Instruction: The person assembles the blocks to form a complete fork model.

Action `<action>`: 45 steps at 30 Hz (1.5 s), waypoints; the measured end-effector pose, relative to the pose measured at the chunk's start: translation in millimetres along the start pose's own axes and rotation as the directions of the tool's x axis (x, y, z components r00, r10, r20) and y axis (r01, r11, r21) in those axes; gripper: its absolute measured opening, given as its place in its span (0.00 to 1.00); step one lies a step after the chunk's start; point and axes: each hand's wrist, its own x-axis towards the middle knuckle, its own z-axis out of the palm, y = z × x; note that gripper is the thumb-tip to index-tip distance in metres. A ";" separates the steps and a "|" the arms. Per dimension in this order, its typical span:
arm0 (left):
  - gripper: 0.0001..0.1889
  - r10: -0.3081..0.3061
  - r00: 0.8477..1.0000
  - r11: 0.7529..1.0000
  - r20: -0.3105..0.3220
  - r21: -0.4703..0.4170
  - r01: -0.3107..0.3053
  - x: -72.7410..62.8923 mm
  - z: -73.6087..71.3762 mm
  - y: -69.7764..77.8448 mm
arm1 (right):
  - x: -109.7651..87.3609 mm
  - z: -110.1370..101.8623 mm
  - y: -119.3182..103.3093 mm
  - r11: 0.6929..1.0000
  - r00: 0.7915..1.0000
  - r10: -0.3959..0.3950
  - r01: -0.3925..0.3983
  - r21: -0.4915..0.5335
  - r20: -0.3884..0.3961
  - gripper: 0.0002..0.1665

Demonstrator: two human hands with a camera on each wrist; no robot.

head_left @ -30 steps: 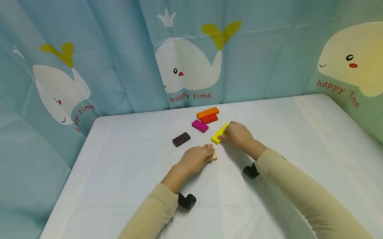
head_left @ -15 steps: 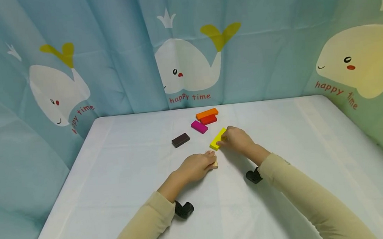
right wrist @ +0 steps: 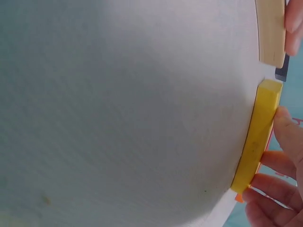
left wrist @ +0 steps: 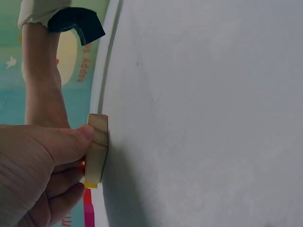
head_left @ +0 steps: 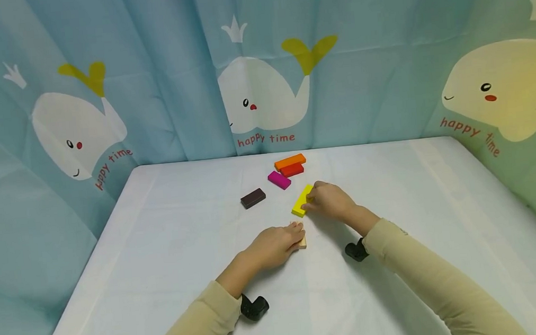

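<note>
In the head view my left hand (head_left: 275, 246) lies over a plain wooden block (head_left: 303, 243), its fingers covering most of it. The left wrist view shows the thumb and fingertips on the upper face of that wooden block (left wrist: 97, 156). Just beyond it is a flat yellow block (head_left: 298, 210), where my right hand (head_left: 330, 202) rests thumb and fingertips along the top. Seen from the right wrist, the yellow block (right wrist: 258, 132) lies on the white surface, end toward the wooden block (right wrist: 271, 33), a small gap between them.
A dark brown block (head_left: 253, 198) lies left of the yellow one. Farther back are a magenta block (head_left: 279, 180), a red block (head_left: 292, 170) and an orange block (head_left: 290, 162) against it. A whale-print curtain (head_left: 362, 100) hangs behind the white table (head_left: 169, 240).
Both hands have drawn their blocks nearer to me across the table. The yellow block has also shifted slightly left and turned a little. The other blocks keep their places.
</note>
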 end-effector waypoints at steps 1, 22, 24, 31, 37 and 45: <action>0.19 0.003 1.000 1.000 -0.001 0.002 -0.003 -0.8 -0.2 0.8 | -0.4 -0.2 -0.2 1.000 1.000 -0.014 0.014 -0.004 -0.009 0.18; 0.19 -0.024 1.000 1.000 0.008 0.009 0.024 -12.1 -1.1 14.5 | 5.0 0.1 0.4 0.977 0.973 -0.212 0.209 0.049 0.089 0.21; 0.19 -0.031 0.999 0.999 0.009 0.015 0.031 -12.7 -1.2 15.8 | 5.2 -0.7 0.0 0.976 0.971 -0.217 0.212 0.056 0.099 0.21; 0.20 -0.037 0.999 0.999 0.002 0.034 0.037 -13.5 0.4 17.8 | 6.2 -1.2 -1.1 0.977 0.966 -0.208 0.196 0.090 0.153 0.22; 0.20 -0.043 0.999 0.997 -0.014 0.056 0.044 -13.9 2.8 20.5 | 3.5 2.2 -2.4 0.978 0.969 -0.197 0.184 0.098 0.149 0.22; 0.19 -0.048 0.998 0.994 -0.043 0.095 0.052 -15.2 5.2 25.2 | -1.2 3.5 -6.2 0.972 0.967 -0.226 0.215 0.094 0.121 0.22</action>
